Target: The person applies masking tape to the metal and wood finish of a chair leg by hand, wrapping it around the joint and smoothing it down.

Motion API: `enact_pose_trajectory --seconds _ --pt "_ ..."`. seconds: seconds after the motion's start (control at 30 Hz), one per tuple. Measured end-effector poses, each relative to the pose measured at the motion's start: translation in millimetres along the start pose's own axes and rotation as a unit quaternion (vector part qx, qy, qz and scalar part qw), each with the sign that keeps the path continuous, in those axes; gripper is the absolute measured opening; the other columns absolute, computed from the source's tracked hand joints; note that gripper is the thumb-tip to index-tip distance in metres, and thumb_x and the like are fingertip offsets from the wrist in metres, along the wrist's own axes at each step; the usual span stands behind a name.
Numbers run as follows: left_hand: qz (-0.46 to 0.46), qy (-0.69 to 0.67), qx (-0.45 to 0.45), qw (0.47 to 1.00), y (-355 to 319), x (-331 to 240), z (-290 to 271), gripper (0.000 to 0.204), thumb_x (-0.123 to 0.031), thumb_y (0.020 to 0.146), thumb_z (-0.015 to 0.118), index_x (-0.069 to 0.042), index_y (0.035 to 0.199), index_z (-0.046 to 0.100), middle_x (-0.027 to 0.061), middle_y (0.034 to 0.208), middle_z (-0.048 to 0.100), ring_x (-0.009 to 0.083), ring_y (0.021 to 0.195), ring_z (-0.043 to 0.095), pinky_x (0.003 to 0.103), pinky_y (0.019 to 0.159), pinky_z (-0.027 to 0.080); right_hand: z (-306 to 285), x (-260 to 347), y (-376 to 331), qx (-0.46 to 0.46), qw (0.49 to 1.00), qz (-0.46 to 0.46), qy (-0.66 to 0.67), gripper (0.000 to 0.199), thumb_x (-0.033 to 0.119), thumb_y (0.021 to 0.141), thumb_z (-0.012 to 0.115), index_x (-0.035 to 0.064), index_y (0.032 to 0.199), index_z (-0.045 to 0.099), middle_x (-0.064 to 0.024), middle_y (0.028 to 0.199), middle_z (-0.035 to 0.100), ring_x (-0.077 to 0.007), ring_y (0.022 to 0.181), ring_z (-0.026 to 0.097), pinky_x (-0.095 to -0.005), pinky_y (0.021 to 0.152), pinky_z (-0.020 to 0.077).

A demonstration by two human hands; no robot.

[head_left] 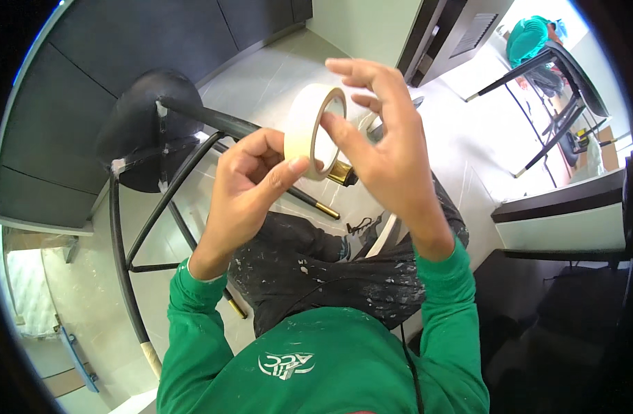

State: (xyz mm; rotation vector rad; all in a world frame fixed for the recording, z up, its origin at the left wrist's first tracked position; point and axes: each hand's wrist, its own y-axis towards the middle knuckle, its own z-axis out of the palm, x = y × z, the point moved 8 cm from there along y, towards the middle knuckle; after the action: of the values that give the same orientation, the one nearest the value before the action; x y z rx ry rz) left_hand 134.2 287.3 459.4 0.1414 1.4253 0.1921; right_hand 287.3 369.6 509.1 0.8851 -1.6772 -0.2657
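A roll of cream masking tape is held upright in front of me, its round hole turned toward the right. My left hand pinches its lower left edge between thumb and fingers. On the other side is my right hand, fingers spread apart, with the thumb tip at the roll's hole; whether it touches the roll I cannot tell. Left of my hands a black stool lies tipped over, its legs pointing toward me and to the right. Some leg ends are gold, and one leg has a pale wrapping near its end.
Dark cabinets line the left. A dark glossy surface stands at the lower right. Through a doorway at the far right, a person in green bends behind another black chair. A blue tool is at the lower left.
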Motion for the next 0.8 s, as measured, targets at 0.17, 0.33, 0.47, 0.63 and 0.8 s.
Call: enact_pose_trajectory --seconds 0.17,0.33,0.47,0.63,0.8 --pt "0.016 0.005 -0.012 1.000 -28.3 4.0 -6.4 0.021 -0.016 0.105 0.069 0.003 0.110 0.065 0.0123 0.108 0.076 0.0144 0.102 0.071 0.031 0.092 0.056 -3.1 36.5 -49.9 -0.064 0.995 -0.066 -0.030 0.027 0.002 0.088 0.074 0.0036 0.115 0.073 -0.0158 0.118 0.068 -0.0317 0.110 0.064 -0.0413 0.098 0.0502" --pt "0.036 -0.022 -0.031 0.999 -58.7 20.4 -15.8 0.020 -0.016 0.102 0.066 0.004 0.104 0.066 0.0148 0.106 0.074 0.0179 0.100 0.070 0.032 0.088 0.055 30.1 38.8 -104.7 -0.041 0.998 -0.006 0.057 0.027 0.006 0.090 0.077 0.0018 0.117 0.073 -0.0141 0.118 0.069 -0.0302 0.107 0.064 -0.0410 0.095 0.0519" --pt "0.027 -0.010 -0.060 0.998 -81.3 37.0 -14.9 0.029 -0.025 0.099 0.070 0.003 0.098 0.065 0.0127 0.099 0.069 0.0185 0.090 0.067 0.032 0.081 0.054 51.8 35.1 -121.6 -0.024 1.000 -0.017 -0.001 0.042 0.026 0.093 0.079 0.0001 0.125 0.071 -0.0143 0.121 0.069 -0.0344 0.115 0.064 -0.0450 0.099 0.0497" --pt "0.062 0.037 -0.065 0.995 -94.8 45.4 -2.7 0.032 -0.029 0.096 0.071 0.004 0.097 0.068 0.0143 0.098 0.070 0.0203 0.088 0.067 0.032 0.078 0.053 58.9 31.1 -127.8 0.002 1.000 0.011 -0.012 0.042 0.029 0.091 0.081 -0.0015 0.118 0.072 -0.0163 0.121 0.070 -0.0363 0.115 0.065 -0.0457 0.097 0.0502" --pt "0.071 0.051 -0.063 0.994 -96.2 55.5 -3.6 0.036 -0.033 0.098 0.067 0.002 0.093 0.067 0.0141 0.094 0.068 0.0223 0.083 0.065 0.034 0.073 0.051 68.5 25.5 -137.8 0.023 0.998 0.047 0.040 0.033 0.021 0.089 0.083 -0.0031 0.107 0.071 -0.0192 0.117 0.070 -0.0381 0.108 0.068 -0.0456 0.092 0.0535"
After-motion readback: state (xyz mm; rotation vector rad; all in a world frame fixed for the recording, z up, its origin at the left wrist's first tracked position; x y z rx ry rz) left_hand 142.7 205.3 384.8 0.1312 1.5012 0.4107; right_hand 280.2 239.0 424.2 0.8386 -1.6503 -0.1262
